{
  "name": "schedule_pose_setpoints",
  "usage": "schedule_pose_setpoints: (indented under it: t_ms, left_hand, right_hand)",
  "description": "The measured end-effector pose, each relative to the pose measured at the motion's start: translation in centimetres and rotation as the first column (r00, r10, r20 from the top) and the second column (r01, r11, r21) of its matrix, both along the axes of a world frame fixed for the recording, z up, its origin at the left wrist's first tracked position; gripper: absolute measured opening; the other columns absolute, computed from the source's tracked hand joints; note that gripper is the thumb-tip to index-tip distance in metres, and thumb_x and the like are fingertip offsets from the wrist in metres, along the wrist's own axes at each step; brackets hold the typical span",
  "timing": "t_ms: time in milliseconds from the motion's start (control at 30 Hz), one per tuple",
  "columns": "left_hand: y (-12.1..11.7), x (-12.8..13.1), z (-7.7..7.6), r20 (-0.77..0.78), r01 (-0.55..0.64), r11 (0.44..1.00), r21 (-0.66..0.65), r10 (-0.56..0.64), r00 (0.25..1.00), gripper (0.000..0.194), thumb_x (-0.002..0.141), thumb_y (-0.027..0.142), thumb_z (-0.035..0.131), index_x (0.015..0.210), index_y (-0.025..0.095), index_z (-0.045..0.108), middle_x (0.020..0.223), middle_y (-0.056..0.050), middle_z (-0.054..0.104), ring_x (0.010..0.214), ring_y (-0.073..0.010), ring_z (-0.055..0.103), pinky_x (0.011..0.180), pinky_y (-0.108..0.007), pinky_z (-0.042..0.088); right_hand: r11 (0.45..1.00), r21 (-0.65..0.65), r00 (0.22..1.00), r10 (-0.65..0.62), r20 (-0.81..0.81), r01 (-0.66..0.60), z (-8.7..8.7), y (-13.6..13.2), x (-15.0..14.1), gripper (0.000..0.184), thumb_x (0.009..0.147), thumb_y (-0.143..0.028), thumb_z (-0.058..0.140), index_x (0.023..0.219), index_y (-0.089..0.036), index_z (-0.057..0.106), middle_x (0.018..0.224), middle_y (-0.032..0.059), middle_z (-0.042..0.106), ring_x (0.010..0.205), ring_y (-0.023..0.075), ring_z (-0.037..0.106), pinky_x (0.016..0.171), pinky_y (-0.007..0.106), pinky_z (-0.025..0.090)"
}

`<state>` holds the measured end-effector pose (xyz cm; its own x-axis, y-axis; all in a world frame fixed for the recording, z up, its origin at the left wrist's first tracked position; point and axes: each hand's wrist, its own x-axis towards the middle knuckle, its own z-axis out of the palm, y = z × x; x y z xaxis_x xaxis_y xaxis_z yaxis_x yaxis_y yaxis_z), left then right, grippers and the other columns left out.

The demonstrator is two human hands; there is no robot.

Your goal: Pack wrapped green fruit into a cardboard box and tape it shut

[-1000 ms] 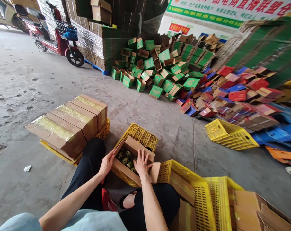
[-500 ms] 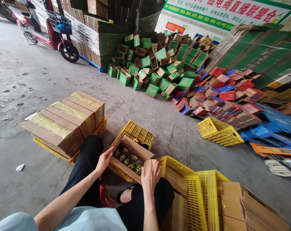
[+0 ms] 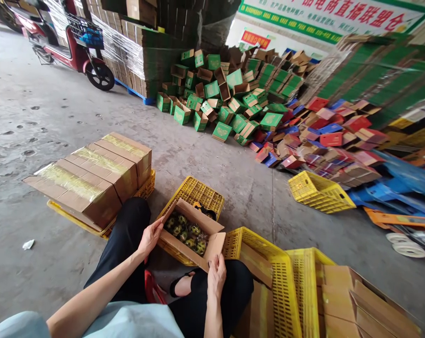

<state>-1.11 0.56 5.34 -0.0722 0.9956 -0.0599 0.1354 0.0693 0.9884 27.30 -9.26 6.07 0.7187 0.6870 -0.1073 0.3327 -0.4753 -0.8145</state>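
Note:
An open cardboard box [image 3: 200, 217] rests on an upturned yellow crate [image 3: 197, 191] between my knees. Inside lie several round green fruits [image 3: 186, 233], apparently in clear wrapping. My left hand [image 3: 151, 238] grips the box at its left end, with the thumb and fingers on the end flap. At the right end, my right hand [image 3: 216, 273] pinches the near lower part of the raised flap [image 3: 215, 246]. Behind the box, an orange and black object [image 3: 204, 210] sits on the crate, partly hidden.
Taped cartons [image 3: 89, 171] sit on a crate at my left. Yellow crates [image 3: 290, 281] holding cardboard boxes [image 3: 360, 300] stand at my right. Farther off are piles of green boxes [image 3: 223, 131] and red and blue boxes [image 3: 330, 139], another yellow crate [image 3: 316, 195] and a red scooter [image 3: 72, 51].
My right hand has left the fruits, passed over the right flap and now holds its near side. The left hand stays on the box's left end. The view has swung slightly right.

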Motion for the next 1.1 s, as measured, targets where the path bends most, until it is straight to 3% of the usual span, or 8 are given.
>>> schedule_pose_setpoints:
  t_ms: [200,367,500,700,900,1000,1100]
  left_hand:
    - [0.0,0.1,1.1,-0.026,0.023,1.0,0.003,-0.023,0.999,0.048,0.092,0.049,0.059,0.124,0.017,0.074,0.124,-0.01,0.075,0.118,-0.031,0.07,0.106,-0.045,0.053]
    - [0.0,-0.1,1.2,-0.04,0.074,0.997,-0.006,-0.074,0.996,0.046,0.092,0.047,0.06,0.125,0.018,0.074,0.123,-0.008,0.075,0.115,-0.0312,0.071,0.105,-0.045,0.053]
    - [0.1,-0.2,0.9,-0.03,0.08,0.996,-0.026,-0.08,0.996,0.047,0.089,0.047,0.064,0.123,0.018,0.075,0.124,-0.009,0.074,0.118,-0.0329,0.069,0.106,-0.047,0.052]
    - [0.2,-0.6,0.9,-0.076,0.139,0.99,-0.026,-0.14,0.987,0.048,0.087,0.047,0.068,0.125,0.018,0.075,0.124,-0.01,0.074,0.113,-0.0329,0.071,0.106,-0.047,0.053]
    - [0.7,-0.4,1.3,-0.225,0.206,0.969,0.135,-0.172,0.959,0.042,0.094,0.044,0.061,0.128,0.023,0.073,0.137,-0.01,0.068,0.129,-0.0299,0.063,0.112,-0.042,0.049]
    - [1.1,-0.3,1.6,-0.283,0.281,0.934,0.22,-0.214,0.935,0.046,0.1,0.037,0.052,0.144,0.025,0.061,0.144,-0.007,0.063,0.134,-0.0262,0.059,0.116,-0.04,0.045]
    - [1.3,-0.3,1.6,-0.343,0.322,0.912,0.253,-0.227,0.912,0.05,0.102,0.032,0.045,0.151,0.024,0.052,0.148,-0.007,0.059,0.137,-0.0237,0.056,0.117,-0.039,0.044]
  right_hand:
    - [0.999,-0.01,0.995,0.043,-0.095,-0.044,-0.5,-0.5,-0.2,0.107,0.07,-0.091,0.044,0.134,-0.008,0.062,0.123,0.0238,0.073,0.115,0.0368,0.07,0.091,0.039,0.056]
    - [0.997,0.002,0.987,0.075,-0.144,-0.076,0.7,-0.8,-0.7,0.101,0.071,-0.089,0.049,0.132,-0.01,0.066,0.124,0.0215,0.073,0.117,0.0362,0.069,0.093,0.038,0.055]
    - [0.994,-0.004,0.99,0.106,-0.092,-0.107,2.0,-0.9,-1.3,0.096,0.075,-0.087,0.049,0.133,-0.012,0.067,0.118,0.0184,0.076,0.116,0.035,0.069,0.093,0.037,0.055]
    - [0.989,0.08,0.986,0.132,-0.098,-0.125,2.1,-1.1,-1.9,0.092,0.08,-0.082,0.051,0.138,-0.012,0.065,0.128,0.0174,0.072,0.122,0.0329,0.066,0.099,0.036,0.053]
    - [0.984,0.076,0.986,0.163,-0.031,-0.161,2.4,-1.1,-1.9,0.088,0.089,-0.075,0.042,0.148,-0.012,0.055,0.143,0.0169,0.063,0.123,0.0314,0.066,0.101,0.038,0.054]
    - [0.979,0.007,0.978,0.203,0.055,-0.204,2.7,-1.1,-1.5,0.08,0.094,-0.069,0.036,0.154,-0.016,0.048,0.147,0.0141,0.06,0.121,0.0304,0.068,0.098,0.038,0.055]
    - [0.973,-0.028,0.962,0.232,0.145,-0.231,2.4,-1.1,-1.0,0.075,0.097,-0.064,0.032,0.151,-0.016,0.053,0.142,0.0135,0.064,0.117,0.0299,0.07,0.094,0.036,0.057]
